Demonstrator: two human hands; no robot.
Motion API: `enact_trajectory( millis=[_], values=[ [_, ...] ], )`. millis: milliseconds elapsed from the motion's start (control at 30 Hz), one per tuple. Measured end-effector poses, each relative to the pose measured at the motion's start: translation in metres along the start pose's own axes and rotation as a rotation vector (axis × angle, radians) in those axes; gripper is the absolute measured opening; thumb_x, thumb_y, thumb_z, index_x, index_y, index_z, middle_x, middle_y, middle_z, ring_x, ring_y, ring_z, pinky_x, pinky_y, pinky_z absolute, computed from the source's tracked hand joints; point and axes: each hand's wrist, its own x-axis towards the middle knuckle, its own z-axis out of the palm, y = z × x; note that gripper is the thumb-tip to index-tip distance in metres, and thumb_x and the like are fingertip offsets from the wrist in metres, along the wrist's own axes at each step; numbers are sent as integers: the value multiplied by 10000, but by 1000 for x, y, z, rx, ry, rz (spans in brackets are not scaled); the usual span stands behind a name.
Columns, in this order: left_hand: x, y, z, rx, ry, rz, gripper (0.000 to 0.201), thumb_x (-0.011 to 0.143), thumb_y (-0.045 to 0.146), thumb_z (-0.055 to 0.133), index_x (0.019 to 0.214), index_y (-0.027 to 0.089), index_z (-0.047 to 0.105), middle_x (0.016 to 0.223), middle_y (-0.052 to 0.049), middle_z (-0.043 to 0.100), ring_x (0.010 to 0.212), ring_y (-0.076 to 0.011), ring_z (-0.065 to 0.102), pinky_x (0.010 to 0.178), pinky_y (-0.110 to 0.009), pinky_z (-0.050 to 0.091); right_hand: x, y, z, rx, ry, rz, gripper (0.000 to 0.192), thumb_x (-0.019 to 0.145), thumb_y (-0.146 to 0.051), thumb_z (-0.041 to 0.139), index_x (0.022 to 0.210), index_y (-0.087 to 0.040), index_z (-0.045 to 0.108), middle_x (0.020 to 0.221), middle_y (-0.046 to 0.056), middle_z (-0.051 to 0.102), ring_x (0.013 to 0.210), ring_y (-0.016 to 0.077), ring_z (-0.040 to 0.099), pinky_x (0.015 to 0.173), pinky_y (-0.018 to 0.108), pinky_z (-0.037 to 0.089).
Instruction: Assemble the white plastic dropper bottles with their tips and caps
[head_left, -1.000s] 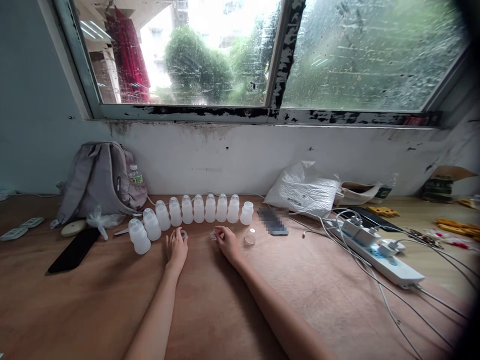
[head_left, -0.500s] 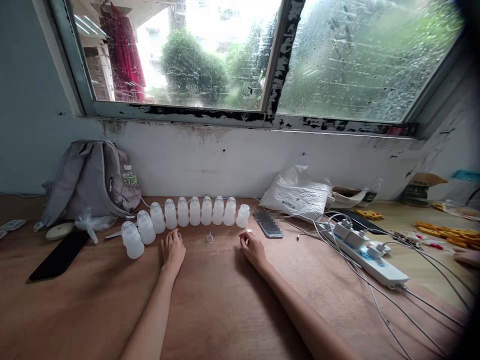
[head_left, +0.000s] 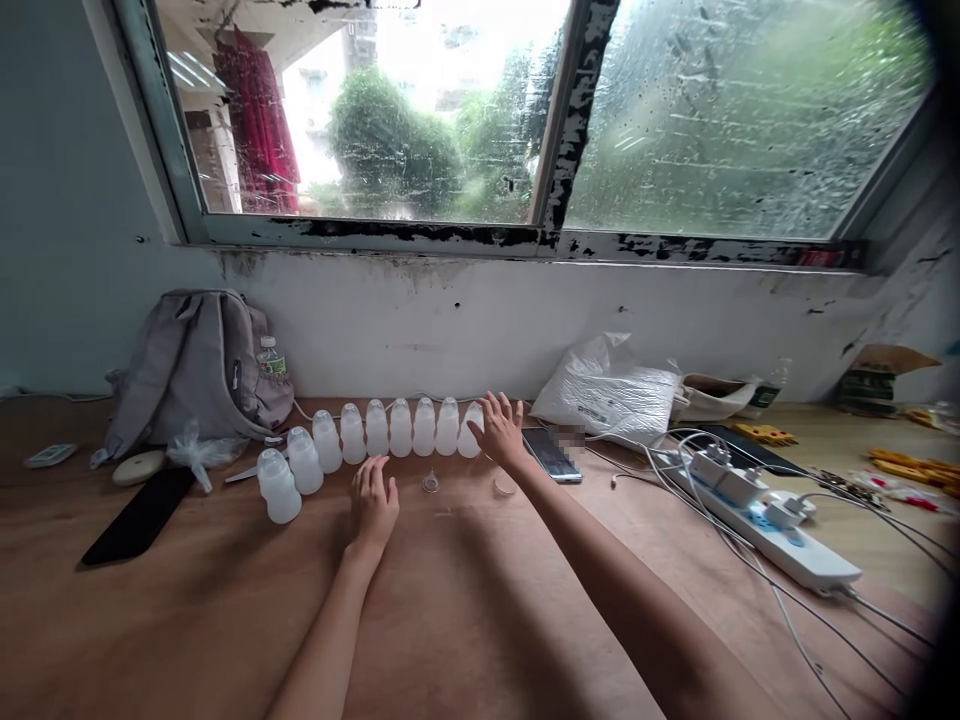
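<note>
A curved row of several small white plastic bottles (head_left: pixel 375 432) stands on the brown table (head_left: pixel 465 620) near the wall. My right hand (head_left: pixel 499 432) reaches to the right end of the row with its fingers spread, touching the last bottle (head_left: pixel 471 432), which it partly hides. My left hand (head_left: pixel 373 502) lies palm down on the table just in front of the row, holding nothing that I can see. Between my hands sits a small clear nipple-like piece (head_left: pixel 430 484). A clear round cap (head_left: pixel 504 488) lies below my right wrist.
A grey backpack (head_left: pixel 193 365) leans on the wall at the left, with a black phone (head_left: pixel 135 502) in front of it. To the right lie another phone (head_left: pixel 552 455), a white plastic bag (head_left: pixel 609 390) and a power strip (head_left: pixel 765 515) with several cables.
My right hand moved from the small piece to the clear cap, then up to the last bottle in the row. My left hand stayed in front of the row.
</note>
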Motion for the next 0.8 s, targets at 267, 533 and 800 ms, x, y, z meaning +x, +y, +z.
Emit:
enact_trajectory(
  millis=[267, 533, 800],
  values=[
    [-11, 60, -17, -154, -91, 196, 562, 755, 396, 537, 1228, 178, 325, 1245, -148, 431, 1176, -272, 381, 956, -437, 313, -59, -18, -35, 390, 272, 31, 296, 796, -368, 486, 1025, -181, 479, 912, 91, 589, 831, 225, 525, 807, 387, 366],
    [-32, 89, -11, -276, -502, 104, 486, 704, 286, 543, 1166, 201, 418, 1011, -81, 605, 889, -239, 577, 719, -319, 453, -109, -27, -34, 634, 56, 143, 153, 791, -315, 448, 713, -192, 495, 517, -37, 441, 435, 108, 397, 457, 224, 298],
    [-16, 100, -28, -866, -955, -285, 241, 580, 270, 647, 770, 139, 575, 652, 6, 538, 552, -128, 509, 474, -217, 368, -108, -15, -39, 856, 105, 167, 259, 789, -322, 406, 565, -193, 400, 495, -47, 342, 449, 96, 344, 457, 226, 254]
  ],
)
